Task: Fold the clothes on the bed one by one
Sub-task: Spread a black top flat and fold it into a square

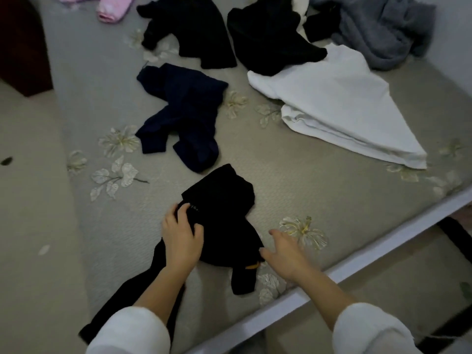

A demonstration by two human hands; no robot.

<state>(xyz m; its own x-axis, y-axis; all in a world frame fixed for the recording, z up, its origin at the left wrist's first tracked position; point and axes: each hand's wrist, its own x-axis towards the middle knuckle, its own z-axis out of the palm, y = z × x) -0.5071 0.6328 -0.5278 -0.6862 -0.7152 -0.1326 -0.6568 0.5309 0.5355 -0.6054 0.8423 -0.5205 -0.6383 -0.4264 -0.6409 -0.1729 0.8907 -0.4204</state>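
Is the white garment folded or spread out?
Spread loosely, not neatly folded: the white garment lies in a rough triangle, its edges rumpled, a black garment overlapping its far corner.

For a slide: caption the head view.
Left hand grips crumpled black garment on grey floral bedspread; right hand open beside it.

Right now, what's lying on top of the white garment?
An edge of the far-right black garment overlaps the far corner of the white garment. What lies beneath that overlap is hidden.
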